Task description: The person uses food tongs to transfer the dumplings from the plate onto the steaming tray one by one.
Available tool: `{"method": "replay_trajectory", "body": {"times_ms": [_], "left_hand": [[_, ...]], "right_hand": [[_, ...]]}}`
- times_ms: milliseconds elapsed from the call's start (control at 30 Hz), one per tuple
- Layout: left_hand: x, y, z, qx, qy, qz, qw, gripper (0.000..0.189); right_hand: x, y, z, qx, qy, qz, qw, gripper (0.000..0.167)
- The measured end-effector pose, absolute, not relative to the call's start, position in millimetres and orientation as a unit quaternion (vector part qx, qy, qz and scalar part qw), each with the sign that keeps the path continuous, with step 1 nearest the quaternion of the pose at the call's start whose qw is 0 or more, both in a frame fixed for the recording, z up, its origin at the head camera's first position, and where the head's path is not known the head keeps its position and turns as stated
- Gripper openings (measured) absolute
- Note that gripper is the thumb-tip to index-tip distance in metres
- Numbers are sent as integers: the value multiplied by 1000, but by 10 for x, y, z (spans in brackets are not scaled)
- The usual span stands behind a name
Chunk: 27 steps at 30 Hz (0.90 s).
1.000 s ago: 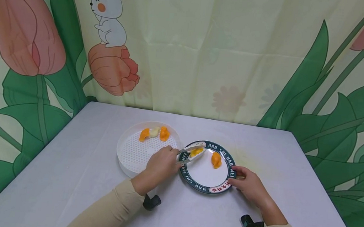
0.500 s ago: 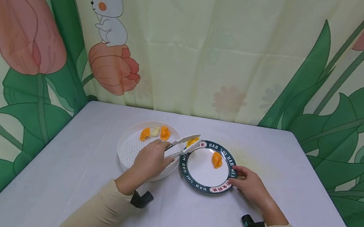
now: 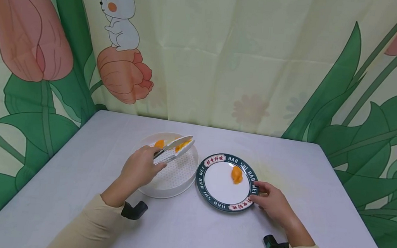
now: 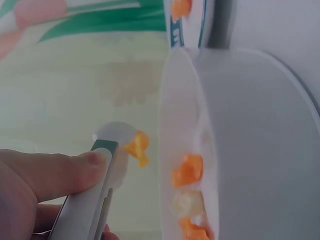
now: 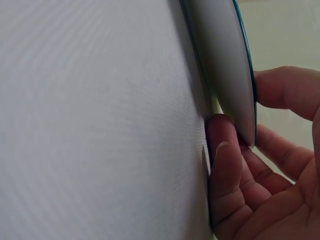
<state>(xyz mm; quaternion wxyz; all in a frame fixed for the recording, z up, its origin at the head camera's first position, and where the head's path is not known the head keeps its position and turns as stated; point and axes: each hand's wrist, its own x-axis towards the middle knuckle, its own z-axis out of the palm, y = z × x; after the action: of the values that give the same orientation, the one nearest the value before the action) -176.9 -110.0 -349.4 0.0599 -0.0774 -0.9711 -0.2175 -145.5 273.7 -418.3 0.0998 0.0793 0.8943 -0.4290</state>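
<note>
My left hand (image 3: 139, 169) grips a pair of tongs (image 3: 184, 150), their tips pointing to the far right over a round white tray (image 3: 163, 193) with a perforated floor. Between the tips is a small yellow-orange lump (image 4: 138, 148), outside the tray's rim in the left wrist view. Inside the tray, that view shows an orange piece (image 4: 188, 170), a pale piece (image 4: 189, 203) and a second orange piece (image 4: 194, 230); the tongs partly cover them from the head. My right hand (image 3: 273, 203) pinches the right rim of a green-banded plate (image 3: 223, 190), thumb above and fingers beneath.
On the plate lies an orange lump (image 3: 237, 175). Tray and plate stand close side by side on a white-covered table (image 3: 210, 238). Behind the far table edge hangs a curtain (image 3: 202, 81) printed with tulips and a rabbit.
My left hand has carried the tongs and the yellow-orange lump leftward from over the plate to over the tray. The right hand and the plate have stayed in place.
</note>
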Motion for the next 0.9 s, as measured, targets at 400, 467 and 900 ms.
{"method": "replay_trajectory", "body": {"times_ms": [400, 467, 900], "left_hand": [[-1786, -1300, -3577, -44, -978, -201, 29, 53], [-1799, -1284, -3604, -40, -979, -201, 20, 53], [-1900, -1181, -3685, -49, -978, -201, 8, 51]], "right_hand": [[-1462, 2747, -4188, 78, 897, -423, 99, 65], [-1462, 2750, -4188, 78, 897, -423, 99, 65], [-1459, 2741, -4179, 84, 896, -425, 100, 65]]}}
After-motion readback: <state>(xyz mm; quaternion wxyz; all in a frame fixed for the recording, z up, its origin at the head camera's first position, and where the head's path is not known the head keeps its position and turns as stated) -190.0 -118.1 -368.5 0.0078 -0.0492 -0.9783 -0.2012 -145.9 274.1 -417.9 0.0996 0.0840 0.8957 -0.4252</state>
